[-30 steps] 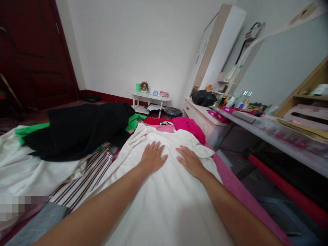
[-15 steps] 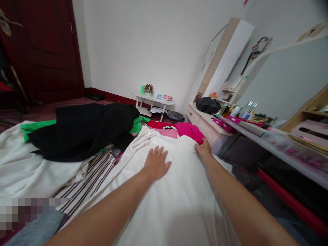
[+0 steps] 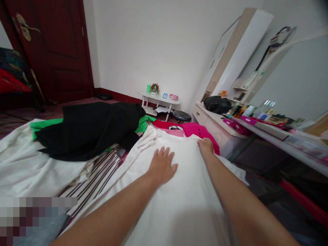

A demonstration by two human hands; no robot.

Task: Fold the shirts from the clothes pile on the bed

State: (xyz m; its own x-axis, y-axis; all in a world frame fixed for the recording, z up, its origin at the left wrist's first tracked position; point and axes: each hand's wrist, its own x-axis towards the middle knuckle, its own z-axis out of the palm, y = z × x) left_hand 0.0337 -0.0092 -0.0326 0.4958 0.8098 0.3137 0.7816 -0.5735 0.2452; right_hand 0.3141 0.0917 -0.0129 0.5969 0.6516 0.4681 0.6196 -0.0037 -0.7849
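Note:
A white garment lies spread out in front of me; I cannot tell its exact kind. My left hand rests flat on its upper part, fingers spread. At the far right edge of the cloth, my right hand is closed with its fingers pinching the fabric. Just beyond that hand lies a bright pink garment, partly covered by the white one. A red cloth with a black-and-white print shows beside the pink one.
A black garment lies over green and white clothes to the left, near a striped cloth. On the right stands a dressing table with a black bag and bottles. A small white table and a round stool stand at the back.
The view has turned slightly left, so the room appears shifted to the right. My left hand stays flat on the white garment and my right hand still grips its edge.

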